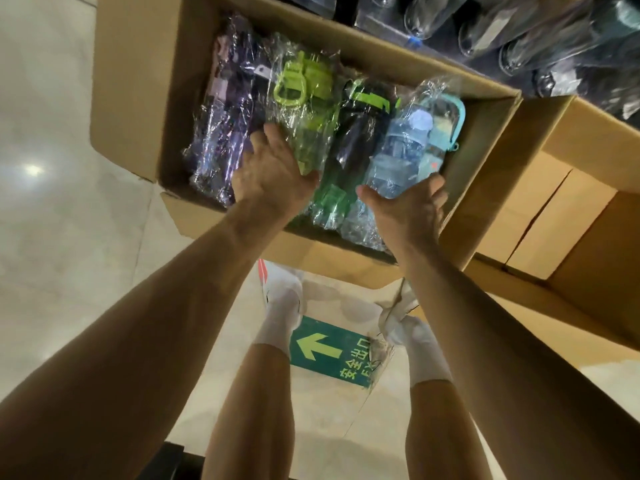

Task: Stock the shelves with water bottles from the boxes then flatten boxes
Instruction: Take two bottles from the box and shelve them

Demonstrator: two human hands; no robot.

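Filling the box lie crinkly plastic-wrapped bottles.

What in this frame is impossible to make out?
Head view only.
Left hand: fingertips sunk between the plastic-wrapped lime-green bottle and purple wrapped bottles; grip unclear.
Pale-blue plastic-wrapped bottle: base covered by the gripping right hand.
Dark glassware, top right: blurred, cut off by the top edge.

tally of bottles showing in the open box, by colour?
purple bottle: 1
lime green bottle: 1
black bottle: 1
light blue bottle: 1
Total: 4 in view; any underneath are hidden.
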